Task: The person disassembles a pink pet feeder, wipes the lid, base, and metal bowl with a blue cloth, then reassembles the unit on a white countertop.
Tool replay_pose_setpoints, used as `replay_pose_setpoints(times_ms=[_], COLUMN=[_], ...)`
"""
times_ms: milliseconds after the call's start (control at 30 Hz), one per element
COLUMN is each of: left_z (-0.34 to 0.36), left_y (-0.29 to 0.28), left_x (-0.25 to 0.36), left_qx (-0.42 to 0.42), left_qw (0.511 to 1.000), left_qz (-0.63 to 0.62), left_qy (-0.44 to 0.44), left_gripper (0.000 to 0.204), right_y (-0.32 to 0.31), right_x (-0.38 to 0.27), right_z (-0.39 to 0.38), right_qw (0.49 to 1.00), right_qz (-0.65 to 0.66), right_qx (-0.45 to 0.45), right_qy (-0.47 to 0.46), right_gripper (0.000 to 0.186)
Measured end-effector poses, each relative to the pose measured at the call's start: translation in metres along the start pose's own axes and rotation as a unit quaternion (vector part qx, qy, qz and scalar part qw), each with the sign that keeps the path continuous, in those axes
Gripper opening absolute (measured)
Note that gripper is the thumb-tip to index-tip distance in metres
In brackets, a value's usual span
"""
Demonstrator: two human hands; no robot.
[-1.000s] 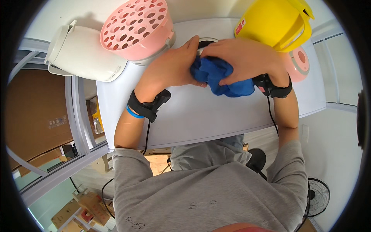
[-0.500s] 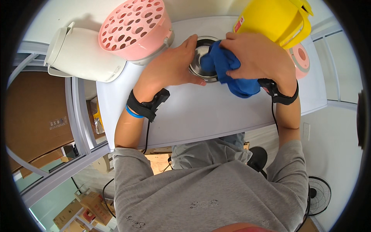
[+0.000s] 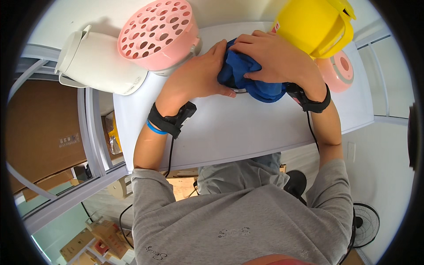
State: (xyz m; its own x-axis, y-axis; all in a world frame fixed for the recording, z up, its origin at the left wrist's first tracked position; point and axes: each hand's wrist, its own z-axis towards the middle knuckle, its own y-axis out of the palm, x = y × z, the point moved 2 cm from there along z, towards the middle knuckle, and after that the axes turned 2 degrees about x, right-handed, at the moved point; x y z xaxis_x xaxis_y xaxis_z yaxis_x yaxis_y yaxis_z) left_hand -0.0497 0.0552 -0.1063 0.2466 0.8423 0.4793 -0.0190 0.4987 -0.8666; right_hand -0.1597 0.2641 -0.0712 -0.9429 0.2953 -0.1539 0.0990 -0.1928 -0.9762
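Observation:
A crumpled blue cloth (image 3: 242, 66) is bunched in my right hand (image 3: 278, 57) and pressed down over a round, shiny metal dish. Only a sliver of the dish's rim (image 3: 240, 91) shows below the cloth; the rest is hidden. From the left side, my left hand (image 3: 201, 73) grips the dish, thumb at its near edge and fingers along its far left. Part of the cloth (image 3: 267, 92) droops to the right beneath my right palm. Both wrists carry a black strapped device with a cable.
On the white table (image 3: 229, 128), a pink perforated steamer-like appliance (image 3: 176, 44) and a pale kettle-like jug (image 3: 101, 62) stand at left. A yellow jug (image 3: 304, 26) and a small round pink appliance (image 3: 338, 70) are at right. A cardboard box (image 3: 44, 128) lies beyond the table's left side.
My right hand has moved left and slightly away from me with the cloth, which covers the dish's previously visible inside. My left hand keeps its hold.

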Motion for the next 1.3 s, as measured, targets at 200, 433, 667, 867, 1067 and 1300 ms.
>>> replay_pose_setpoints(times_ms=[200,433,667,867,1067,1300], left_z=[0.008,0.004,0.005,0.002,-0.001,-0.001], left_y=[-0.009,-0.018,-0.040,-0.037,-0.038,-0.043], left_x=[0.012,0.017,0.036,0.026,0.026,0.029], left_qx=[0.001,0.090,0.081,0.159,0.154,0.126], left_qw=[0.997,0.993,0.985,0.987,0.988,0.991], left_qz=[0.015,-0.033,-0.120,-0.006,-0.015,-0.032], left_qy=[-0.070,-0.073,-0.098,0.023,0.002,-0.014], left_gripper=[0.116,0.098,0.083,0.074,0.074,0.071], right_y=[0.003,-0.018,-0.031,-0.045,-0.026,-0.025], right_x=[0.014,0.018,0.013,-0.008,0.009,0.010], right_z=[-0.003,-0.002,-0.006,-0.001,0.003,0.003], right_qw=[0.996,0.999,0.991,0.991,0.986,0.990], right_qz=[-0.056,-0.018,-0.068,-0.003,-0.037,-0.056], right_qx=[-0.012,0.035,0.118,0.110,0.153,0.131], right_qy=[0.067,-0.005,0.015,-0.074,-0.052,-0.018], right_gripper=[0.060,0.063,0.067,0.080,0.082,0.083])
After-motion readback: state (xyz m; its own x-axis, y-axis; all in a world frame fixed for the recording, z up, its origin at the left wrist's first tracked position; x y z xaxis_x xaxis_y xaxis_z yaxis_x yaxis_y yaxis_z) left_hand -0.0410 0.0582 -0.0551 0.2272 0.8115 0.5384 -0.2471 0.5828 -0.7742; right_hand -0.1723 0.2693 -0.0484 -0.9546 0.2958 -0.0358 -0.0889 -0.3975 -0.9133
